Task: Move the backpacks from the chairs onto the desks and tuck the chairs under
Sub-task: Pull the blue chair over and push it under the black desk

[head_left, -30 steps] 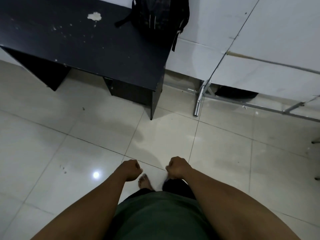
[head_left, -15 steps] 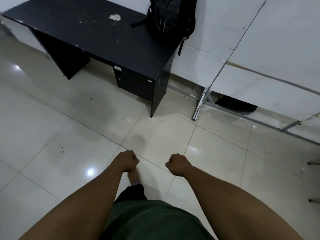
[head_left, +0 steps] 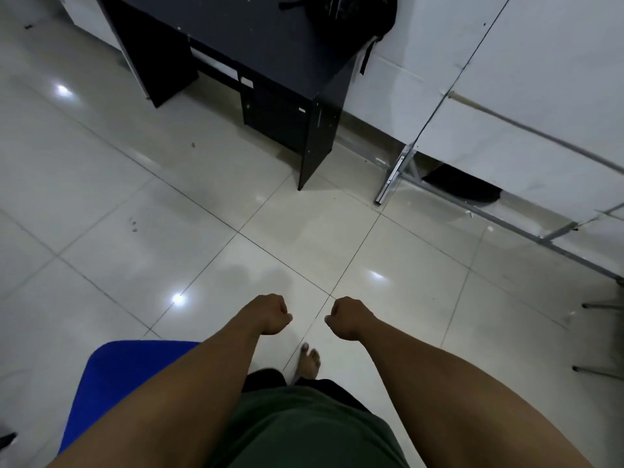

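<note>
1. Sliding up and out of the top of the view since half a second ago: black desk point(head_left: 270, 45) and backpack point(head_left: 351, 15), now cut by the upper edge.
2. Newly showing at lower left, half hidden under the left forearm: blue chair point(head_left: 128, 369), standing out on the floor, well apart from the desk.
3. Sitting on the tabletop at its right end, against the white wall point(head_left: 422, 62): backpack, one strap point(head_left: 366, 57) hanging over the edge.
4. Hanging forward, low in the middle of the view: left hand point(head_left: 268, 314) and right hand point(head_left: 349, 317), near each other but apart, over the pale tiled floor point(head_left: 152, 204).
5. Curling into loose fists on both hands: fingers, clenched on nothing, touching no object.
6. Stepping onto a tile seam below the hands: one bare foot point(head_left: 309, 361), beside dark shorts and a green shirt point(head_left: 304, 430).
7. Leaning along the wall to the right: white panels point(head_left: 540, 106) on a metal frame point(head_left: 393, 175), something dark point(head_left: 462, 187) lying underneath, too dim to tell what.
8. Poking in at the right edge: thin metal legs point(head_left: 604, 305), belonging to something out of view.
9. Glaring off the tiles in several spots: ceiling lights.
</note>
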Demonstrator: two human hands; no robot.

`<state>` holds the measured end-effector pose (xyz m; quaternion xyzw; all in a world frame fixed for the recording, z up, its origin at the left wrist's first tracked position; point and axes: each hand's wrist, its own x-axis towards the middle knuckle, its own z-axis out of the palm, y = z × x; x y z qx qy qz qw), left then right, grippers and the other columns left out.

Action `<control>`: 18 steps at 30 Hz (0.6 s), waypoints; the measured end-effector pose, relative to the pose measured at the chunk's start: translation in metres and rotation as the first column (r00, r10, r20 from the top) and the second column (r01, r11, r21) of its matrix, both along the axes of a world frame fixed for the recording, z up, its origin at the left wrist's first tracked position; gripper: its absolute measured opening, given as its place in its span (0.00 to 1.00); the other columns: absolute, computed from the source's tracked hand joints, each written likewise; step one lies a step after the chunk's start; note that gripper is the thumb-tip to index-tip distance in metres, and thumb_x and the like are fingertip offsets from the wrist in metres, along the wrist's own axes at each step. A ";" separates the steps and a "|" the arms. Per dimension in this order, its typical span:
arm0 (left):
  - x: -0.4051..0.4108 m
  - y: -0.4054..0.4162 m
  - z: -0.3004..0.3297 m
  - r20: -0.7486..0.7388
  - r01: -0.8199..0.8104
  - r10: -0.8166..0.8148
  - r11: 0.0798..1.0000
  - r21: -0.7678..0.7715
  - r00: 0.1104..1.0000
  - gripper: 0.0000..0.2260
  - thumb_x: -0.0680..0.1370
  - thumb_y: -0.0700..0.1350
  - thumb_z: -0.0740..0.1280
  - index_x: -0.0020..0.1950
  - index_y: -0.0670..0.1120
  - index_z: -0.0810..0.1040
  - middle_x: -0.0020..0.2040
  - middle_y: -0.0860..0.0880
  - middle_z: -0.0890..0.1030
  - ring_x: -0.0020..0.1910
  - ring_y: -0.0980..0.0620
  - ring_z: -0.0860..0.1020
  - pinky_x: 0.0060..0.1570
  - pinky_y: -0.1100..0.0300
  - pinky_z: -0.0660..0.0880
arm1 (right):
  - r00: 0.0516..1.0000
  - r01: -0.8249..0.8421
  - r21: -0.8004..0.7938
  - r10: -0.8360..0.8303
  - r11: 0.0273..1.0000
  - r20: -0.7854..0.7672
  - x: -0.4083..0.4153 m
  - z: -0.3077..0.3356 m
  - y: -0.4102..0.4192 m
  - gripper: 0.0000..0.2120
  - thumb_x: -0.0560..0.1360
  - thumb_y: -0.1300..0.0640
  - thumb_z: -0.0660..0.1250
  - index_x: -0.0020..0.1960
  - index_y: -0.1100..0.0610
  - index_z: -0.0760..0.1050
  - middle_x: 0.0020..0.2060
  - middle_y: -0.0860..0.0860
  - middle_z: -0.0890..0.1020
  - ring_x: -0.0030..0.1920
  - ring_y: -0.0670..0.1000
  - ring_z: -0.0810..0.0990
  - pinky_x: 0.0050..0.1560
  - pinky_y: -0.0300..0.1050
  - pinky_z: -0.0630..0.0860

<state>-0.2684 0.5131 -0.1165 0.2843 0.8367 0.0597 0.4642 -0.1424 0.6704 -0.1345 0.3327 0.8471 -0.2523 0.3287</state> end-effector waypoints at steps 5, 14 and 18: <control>0.022 -0.047 0.000 -0.009 0.003 -0.003 1.000 -0.006 1.000 0.17 0.81 0.53 0.62 0.65 0.45 0.75 0.65 0.46 0.77 0.62 0.47 0.74 0.62 0.55 0.72 | 0.999 0.034 -0.011 -0.034 0.999 -0.034 0.026 0.001 -0.055 0.17 0.78 0.51 0.61 0.58 0.62 0.77 0.55 0.56 0.81 0.55 0.57 0.79 0.54 0.51 0.78; 0.081 -0.128 -0.006 0.044 0.079 -0.076 0.993 -0.087 0.996 0.17 0.82 0.51 0.59 0.62 0.40 0.75 0.61 0.45 0.78 0.62 0.46 0.75 0.57 0.58 0.72 | 0.998 0.067 -0.018 -0.067 0.998 -0.003 0.090 0.007 -0.133 0.16 0.78 0.50 0.61 0.60 0.59 0.75 0.58 0.54 0.79 0.57 0.56 0.77 0.53 0.48 0.75; 0.105 -0.142 -0.009 0.050 0.059 -0.055 0.995 -0.083 0.997 0.15 0.82 0.51 0.59 0.59 0.41 0.75 0.58 0.46 0.78 0.59 0.48 0.76 0.55 0.58 0.72 | 0.998 0.068 -0.010 -0.068 0.998 -0.008 0.113 0.010 -0.150 0.16 0.78 0.50 0.61 0.59 0.60 0.75 0.56 0.54 0.80 0.56 0.56 0.78 0.55 0.49 0.77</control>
